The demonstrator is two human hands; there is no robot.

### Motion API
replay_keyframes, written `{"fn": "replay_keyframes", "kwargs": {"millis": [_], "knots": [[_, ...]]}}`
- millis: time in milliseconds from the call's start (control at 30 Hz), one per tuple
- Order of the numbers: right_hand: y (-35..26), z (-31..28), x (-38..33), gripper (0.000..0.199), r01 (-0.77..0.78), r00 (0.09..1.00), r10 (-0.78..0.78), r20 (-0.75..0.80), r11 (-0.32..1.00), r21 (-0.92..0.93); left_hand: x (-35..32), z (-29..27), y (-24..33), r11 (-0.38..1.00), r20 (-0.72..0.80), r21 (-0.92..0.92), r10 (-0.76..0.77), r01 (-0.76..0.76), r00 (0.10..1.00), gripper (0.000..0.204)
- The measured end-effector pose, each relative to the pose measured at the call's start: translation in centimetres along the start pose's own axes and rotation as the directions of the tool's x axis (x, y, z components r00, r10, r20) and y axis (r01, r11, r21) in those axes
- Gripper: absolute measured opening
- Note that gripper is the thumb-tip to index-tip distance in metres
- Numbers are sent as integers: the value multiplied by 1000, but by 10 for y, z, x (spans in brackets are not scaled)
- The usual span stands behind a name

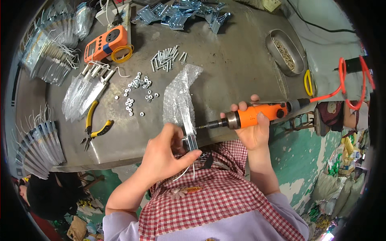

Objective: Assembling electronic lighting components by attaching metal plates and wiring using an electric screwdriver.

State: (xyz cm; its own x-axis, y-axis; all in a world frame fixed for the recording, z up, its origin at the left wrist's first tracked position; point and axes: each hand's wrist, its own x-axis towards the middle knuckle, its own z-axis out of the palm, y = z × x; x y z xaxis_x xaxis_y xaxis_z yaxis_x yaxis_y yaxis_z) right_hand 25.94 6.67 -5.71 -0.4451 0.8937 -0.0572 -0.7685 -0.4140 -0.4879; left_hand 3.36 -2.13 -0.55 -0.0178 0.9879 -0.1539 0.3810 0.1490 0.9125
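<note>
My left hand (167, 152) is closed round the end of a flat metal strip part (191, 141) with white wires, at the table's near edge. The far part of this strip is wrapped in clear bubble wrap (179, 98). A small screw or nut sticks out of its left side by my fingers. My right hand (256, 128) is wrapped round an orange power screwdriver (259, 115), held level. Its bit points left, close to the strip; whether the tip touches it I cannot tell. Several loose nuts (138, 82) and screws (165, 58) lie beyond my hands.
Yellow-handled pliers (91, 120) lie left of the nuts. Bubble-wrapped strips (86, 90) and an orange meter (106, 42) are at the left. Blue-grey metal brackets (181, 14) are piled at the back. A metal tray (285, 52) of small screws and yellow-handled scissors (308, 82) sit right, near the red coiled cord (341, 78).
</note>
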Motion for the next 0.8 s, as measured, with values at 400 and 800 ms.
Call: {"fn": "replay_keyframes", "kwargs": {"millis": [400, 800], "knots": [[13, 16, -8, 41, 150, 988, -142, -52, 970, 190, 2, -5, -8, 999, 102, 7, -32, 32, 994, 34], [10, 21, -8, 39, 161, 986, -153, -60, 972, 174, 3, -13, -17, 983, 210, -134, -98, 128, 973, 33]]}}
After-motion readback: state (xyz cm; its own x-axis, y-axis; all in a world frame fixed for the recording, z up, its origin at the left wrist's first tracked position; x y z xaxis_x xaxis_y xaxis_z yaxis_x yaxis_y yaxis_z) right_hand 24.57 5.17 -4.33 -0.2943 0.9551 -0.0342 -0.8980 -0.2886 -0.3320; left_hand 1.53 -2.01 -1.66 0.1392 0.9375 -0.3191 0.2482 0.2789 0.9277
